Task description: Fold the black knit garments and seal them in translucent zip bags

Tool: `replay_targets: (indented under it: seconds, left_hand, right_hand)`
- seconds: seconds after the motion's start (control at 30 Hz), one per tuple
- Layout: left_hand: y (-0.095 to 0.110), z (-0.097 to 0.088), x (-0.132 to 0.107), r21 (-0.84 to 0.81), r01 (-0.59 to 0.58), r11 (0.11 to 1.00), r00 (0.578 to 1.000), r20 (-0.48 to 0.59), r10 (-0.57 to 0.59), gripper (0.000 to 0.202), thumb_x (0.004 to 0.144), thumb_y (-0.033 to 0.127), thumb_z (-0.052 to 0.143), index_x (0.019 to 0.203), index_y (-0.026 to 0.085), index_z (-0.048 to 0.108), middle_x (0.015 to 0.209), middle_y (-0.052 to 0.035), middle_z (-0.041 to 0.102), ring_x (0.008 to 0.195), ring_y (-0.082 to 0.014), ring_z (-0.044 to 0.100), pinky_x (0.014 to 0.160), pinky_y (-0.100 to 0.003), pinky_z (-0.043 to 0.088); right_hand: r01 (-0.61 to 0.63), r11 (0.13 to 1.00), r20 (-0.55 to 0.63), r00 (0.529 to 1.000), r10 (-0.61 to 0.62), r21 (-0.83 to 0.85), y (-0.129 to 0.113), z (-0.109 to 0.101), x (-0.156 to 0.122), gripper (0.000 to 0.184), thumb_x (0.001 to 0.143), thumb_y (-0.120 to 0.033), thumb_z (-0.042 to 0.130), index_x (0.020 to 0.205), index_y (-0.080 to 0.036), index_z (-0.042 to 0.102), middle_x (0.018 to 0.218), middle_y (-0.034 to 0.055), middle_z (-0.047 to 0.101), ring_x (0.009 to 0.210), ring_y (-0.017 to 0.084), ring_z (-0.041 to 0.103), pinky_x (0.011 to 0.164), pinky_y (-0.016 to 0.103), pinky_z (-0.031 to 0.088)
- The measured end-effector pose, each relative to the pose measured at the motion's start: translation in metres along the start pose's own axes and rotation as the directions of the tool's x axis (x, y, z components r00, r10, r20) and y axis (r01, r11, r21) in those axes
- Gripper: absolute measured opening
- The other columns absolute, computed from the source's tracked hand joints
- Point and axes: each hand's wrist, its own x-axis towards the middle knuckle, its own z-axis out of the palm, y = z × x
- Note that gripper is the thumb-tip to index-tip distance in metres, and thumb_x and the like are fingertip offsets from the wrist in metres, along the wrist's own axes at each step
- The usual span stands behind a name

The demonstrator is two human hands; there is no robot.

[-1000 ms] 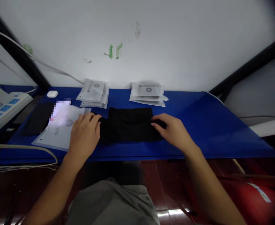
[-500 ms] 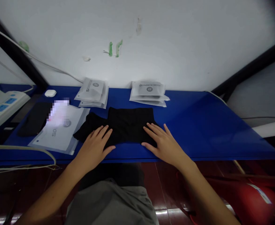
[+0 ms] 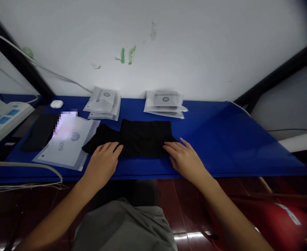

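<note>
A folded piece of black cloth (image 3: 146, 138) lies flat near the table's front edge, with a loose flap sticking out at its left end. My left hand (image 3: 105, 160) pinches its near edge left of the middle, fingers curled and thumb tucked out of sight. At the near right corner my right hand (image 3: 185, 158) grips the cloth, its fingers bent over the top and the thumb mostly hidden. What sort of garment it is cannot be made out.
On the blue table (image 3: 234, 139) lie a printed frosted zip bag (image 3: 64, 150) and a dark phone (image 3: 39, 132). Two stacks of similar bags, a left stack (image 3: 102, 101) and a right stack (image 3: 165, 101), stand by the wall. A white earbud case (image 3: 56, 104) and power strip (image 3: 9, 118) are at left.
Both hands have gone from lying spread on the cloth to curled fingers with the thumbs tucked under its near edge. The cloth has barely moved.
</note>
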Motion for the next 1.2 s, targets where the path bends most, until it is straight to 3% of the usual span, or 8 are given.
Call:
replay_targets:
  seconds: [0.3, 0.5, 0.67, 0.8, 0.87, 0.93, 1.03, 1.2]
  left_hand:
    - [-0.002, -0.026, -0.006, 0.028, 0.048, 0.998, 0.991, 0.12, -0.051, 0.031, 0.084, 0.01, 0.039, 0.098, 0.019, 0.065, 0.099, -0.0061, 0.07, 0.091, -0.0242, 0.064, 0.078, -0.04, 0.05]
    - [0.0, -0.058, -0.007, -0.087, 0.086, 0.992, 0.982, 0.174, -0.07, 0.031, 0.086, 0.019, 0.039, 0.103, 0.022, 0.064, 0.097, -0.0035, 0.07, 0.087, -0.0227, 0.064, 0.073, -0.037, 0.049]
    - [-0.004, -0.076, 0.016, -0.065, 0.149, 0.987, 0.977, 0.163, -0.137, 0.03, 0.09, 0.023, 0.039, 0.107, 0.024, 0.063, 0.097, -0.0024, 0.07, 0.083, -0.0233, 0.065, 0.071, -0.037, 0.049]
    - [0.002, -0.063, 0.037, 0.084, 0.214, 0.973, 0.974, -0.093, -0.206, 0.032, 0.09, 0.022, 0.043, 0.117, 0.016, 0.06, 0.112, -0.0111, 0.066, 0.105, -0.0306, 0.06, 0.091, -0.046, 0.045]
    - [0.008, -0.049, 0.041, 0.079, 0.194, 0.978, 0.968, -0.178, -0.178, 0.038, 0.091, 0.023, 0.044, 0.126, 0.013, 0.056, 0.125, -0.0135, 0.06, 0.118, -0.0311, 0.053, 0.1, -0.047, 0.04]
    - [0.013, -0.031, 0.039, 0.033, 0.147, 0.989, 0.98, -0.14, -0.141, 0.043, 0.093, 0.029, 0.045, 0.132, 0.011, 0.051, 0.137, -0.0143, 0.052, 0.127, -0.0308, 0.046, 0.105, -0.046, 0.037]
    - [0.016, -0.004, 0.034, -0.014, 0.153, 0.988, 0.987, 0.057, -0.152, 0.057, 0.094, 0.042, 0.045, 0.141, 0.01, 0.04, 0.15, -0.0161, 0.037, 0.137, -0.034, 0.033, 0.109, -0.052, 0.034]
    - [0.018, 0.015, 0.027, 0.002, 0.191, 0.982, 0.963, 0.195, -0.188, 0.065, 0.094, 0.048, 0.042, 0.146, 0.012, 0.031, 0.155, -0.0164, 0.025, 0.142, -0.0375, 0.024, 0.108, -0.062, 0.03]
  right_hand:
    - [-0.05, 0.968, 0.029, 0.999, 0.044, 0.247, 0.0, -0.02, -0.009, 0.029, 0.082, -0.013, 0.044, 0.098, -0.022, 0.067, 0.097, 0.0038, 0.073, 0.091, 0.021, 0.068, 0.098, 0.05, 0.047]
    - [-0.199, 0.878, 0.15, 0.978, 0.148, 0.435, 0.004, -0.052, -0.008, 0.025, 0.082, -0.022, 0.049, 0.097, -0.023, 0.069, 0.095, 0.002, 0.074, 0.085, 0.02, 0.069, 0.076, 0.034, 0.055]
    - [-0.268, 0.794, 0.198, 0.962, 0.19, 0.545, 0.018, -0.062, 0.01, 0.02, 0.085, -0.031, 0.052, 0.091, -0.022, 0.068, 0.084, 0.0001, 0.072, 0.073, 0.017, 0.066, 0.064, 0.028, 0.052]
    - [-0.293, 0.892, -0.068, 0.94, 0.335, 0.343, 0.022, -0.042, 0.024, 0.03, 0.087, -0.033, 0.053, 0.11, -0.02, 0.065, 0.106, 0.0088, 0.07, 0.096, 0.027, 0.066, 0.085, 0.043, 0.051]
    - [-0.259, 0.945, -0.189, 0.936, 0.296, 0.198, 0.017, -0.028, 0.027, 0.039, 0.09, -0.036, 0.051, 0.123, -0.017, 0.058, 0.123, 0.0137, 0.063, 0.115, 0.031, 0.058, 0.099, 0.053, 0.042]
    - [-0.175, 0.973, -0.174, 0.964, 0.2, 0.148, 0.009, -0.014, 0.028, 0.046, 0.093, -0.039, 0.046, 0.133, -0.017, 0.051, 0.136, 0.0145, 0.054, 0.127, 0.03, 0.05, 0.107, 0.054, 0.036]
    - [-0.09, 0.988, -0.034, 0.995, 0.095, 0.129, -0.001, 0.003, 0.026, 0.05, 0.096, -0.043, 0.041, 0.138, -0.017, 0.046, 0.146, 0.013, 0.045, 0.136, 0.028, 0.039, 0.111, 0.054, 0.031]
    - [-0.112, 0.989, 0.044, 0.993, 0.108, 0.092, -0.001, 0.013, 0.026, 0.051, 0.097, -0.045, 0.037, 0.137, -0.016, 0.048, 0.144, 0.0139, 0.047, 0.134, 0.029, 0.042, 0.112, 0.06, 0.024]
